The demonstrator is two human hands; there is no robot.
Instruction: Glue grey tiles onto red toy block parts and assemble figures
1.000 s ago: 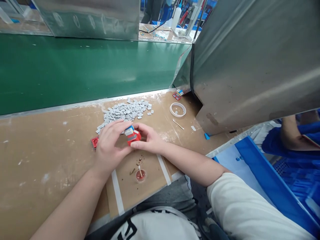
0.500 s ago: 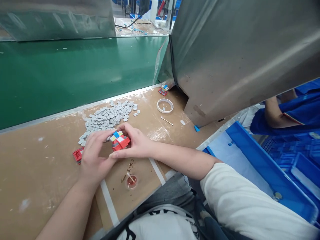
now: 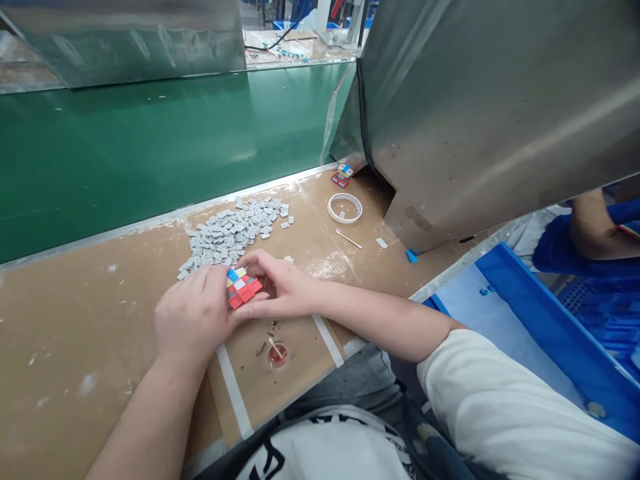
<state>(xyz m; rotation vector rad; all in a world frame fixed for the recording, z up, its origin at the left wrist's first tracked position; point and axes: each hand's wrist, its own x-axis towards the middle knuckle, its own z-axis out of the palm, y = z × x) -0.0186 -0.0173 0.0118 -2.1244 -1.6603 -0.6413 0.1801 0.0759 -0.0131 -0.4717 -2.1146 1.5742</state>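
A small red toy block (image 3: 246, 292) with blue, yellow and white parts is held between my two hands, just above the table. My left hand (image 3: 193, 313) is closed around its left side, the fingertips mostly hidden. From the right, my right hand (image 3: 283, 288) reaches around it with bent fingers above and the thumb below. Behind the hands lies a pile of small grey tiles (image 3: 227, 233). In front of them stands a shallow clear cup (image 3: 277, 357) of reddish liquid, a cotton swab (image 3: 273, 345) leaning in it.
A similar toy block (image 3: 342, 175) sits at the back, near a white ring of tape (image 3: 345, 219) and another swab (image 3: 349, 239). A green belt (image 3: 165, 147) runs behind the table. A metal panel (image 3: 475, 120) slants at right, above a blue bin (image 3: 550, 313); another person's arm shows beyond.
The view has shifted, so the table's things appear farther right. My left hand has closed in against the toy block. The red piece that lay left of that hand is out of sight.
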